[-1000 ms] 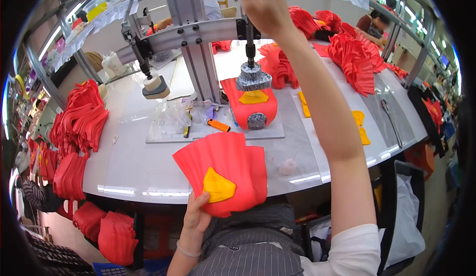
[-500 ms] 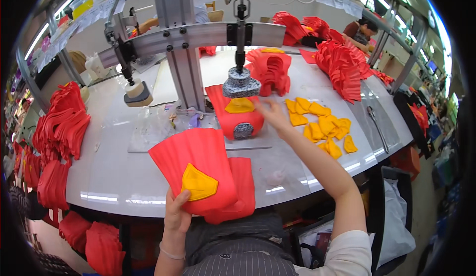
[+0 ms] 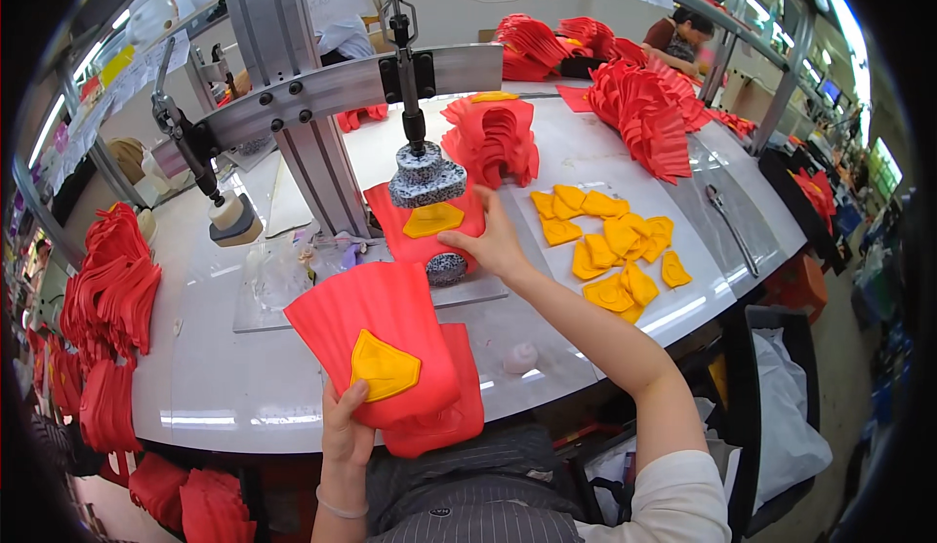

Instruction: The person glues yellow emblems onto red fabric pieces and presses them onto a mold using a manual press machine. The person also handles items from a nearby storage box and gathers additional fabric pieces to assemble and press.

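My left hand (image 3: 346, 424) is closed on a curved red foam-like piece (image 3: 371, 299), its thumb pressing the edge of the yellow patch (image 3: 387, 365) on its face. A second red layer (image 3: 459, 387) hangs behind that piece. Up at the clamp press, my right hand (image 3: 496, 239) pinches the right side of another red piece (image 3: 463, 215), thumb in front, fingers mostly hidden behind. That piece bears a yellow patch (image 3: 433, 219) just under the speckled upper pad (image 3: 427, 180). A speckled lower pad (image 3: 446, 269) shows at its bottom. Whether the upper pad touches the patch, I cannot tell.
Loose yellow patches (image 3: 625, 241) lie right of the press. Red pieces are heaped at the far right (image 3: 644, 114) and left (image 3: 112, 280). A second clamp (image 3: 234, 219) hangs at left. A metal wrench-like tool (image 3: 732, 229) and a small whitish bottle (image 3: 520, 357) rest on the table (image 3: 215, 387).
My right hand has come lower and closed on the side of the red piece at the press. My left hand keeps its hold. The whole view has shifted slightly.
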Available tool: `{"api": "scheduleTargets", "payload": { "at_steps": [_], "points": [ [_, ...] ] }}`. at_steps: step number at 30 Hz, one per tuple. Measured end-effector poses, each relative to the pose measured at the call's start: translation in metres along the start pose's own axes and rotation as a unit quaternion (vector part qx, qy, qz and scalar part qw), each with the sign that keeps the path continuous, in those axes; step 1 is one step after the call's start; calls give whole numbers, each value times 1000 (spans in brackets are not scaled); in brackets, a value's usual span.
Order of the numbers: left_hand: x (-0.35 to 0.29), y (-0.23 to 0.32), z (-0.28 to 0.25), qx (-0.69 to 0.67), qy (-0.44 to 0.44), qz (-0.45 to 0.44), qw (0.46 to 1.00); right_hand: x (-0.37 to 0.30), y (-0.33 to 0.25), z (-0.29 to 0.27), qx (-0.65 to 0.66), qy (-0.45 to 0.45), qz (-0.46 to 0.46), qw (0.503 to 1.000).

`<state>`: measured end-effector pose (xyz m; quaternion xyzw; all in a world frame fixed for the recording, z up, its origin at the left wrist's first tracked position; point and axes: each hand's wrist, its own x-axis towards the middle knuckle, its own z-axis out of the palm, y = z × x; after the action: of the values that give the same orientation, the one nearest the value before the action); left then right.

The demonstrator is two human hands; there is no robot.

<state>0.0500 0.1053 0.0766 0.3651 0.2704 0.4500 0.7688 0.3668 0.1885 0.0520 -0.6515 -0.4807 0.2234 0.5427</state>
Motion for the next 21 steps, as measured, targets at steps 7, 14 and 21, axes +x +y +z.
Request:
{"api": "scheduleTargets", "payload": {
  "at_steps": [7, 14, 21],
  "points": [
    [3, 10, -7, 7, 16, 5, 1000, -26, -27, -30, 237, -1, -35, 971],
    [15, 25, -16, -3, 8, 13, 1000, -59, -53, -146, 228, 17, -65, 971],
    [27, 22, -11, 36, -11, -5, 999, 84, -65, -170, 344, 23, -91, 934]
  ]
}}
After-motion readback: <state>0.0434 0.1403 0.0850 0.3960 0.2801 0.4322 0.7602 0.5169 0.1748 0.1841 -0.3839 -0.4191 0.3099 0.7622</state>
